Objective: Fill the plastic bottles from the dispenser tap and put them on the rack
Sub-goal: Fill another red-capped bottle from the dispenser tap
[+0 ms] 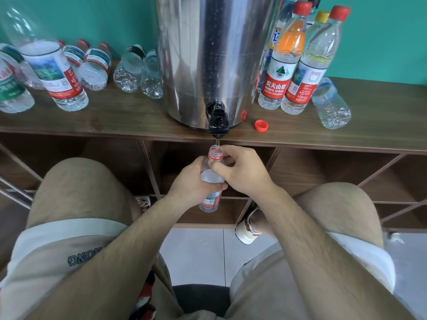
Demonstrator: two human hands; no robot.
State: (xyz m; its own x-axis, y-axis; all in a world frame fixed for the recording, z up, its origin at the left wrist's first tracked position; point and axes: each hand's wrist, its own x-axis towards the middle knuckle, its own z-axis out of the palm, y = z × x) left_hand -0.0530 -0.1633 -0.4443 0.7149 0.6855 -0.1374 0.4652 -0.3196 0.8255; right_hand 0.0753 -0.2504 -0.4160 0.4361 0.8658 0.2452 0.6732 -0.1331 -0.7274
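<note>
Left grip (191, 181) and right grip (242, 169) clasp bottle (209, 201); mouth under tap (218, 122)

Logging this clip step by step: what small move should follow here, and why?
Probably hold the bottle steady under the tap: a thin stream runs into its open mouth, left hand and right hand both grip it, and the red cap lies on the shelf.

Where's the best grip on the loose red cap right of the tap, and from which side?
Pinch the red cap across its rim, coming straight down from above. It lies low on the wooden shelf top, seemingly open side up, so the side wall is short; nothing stands over it, and the dispenser base sits close on its left.
</note>
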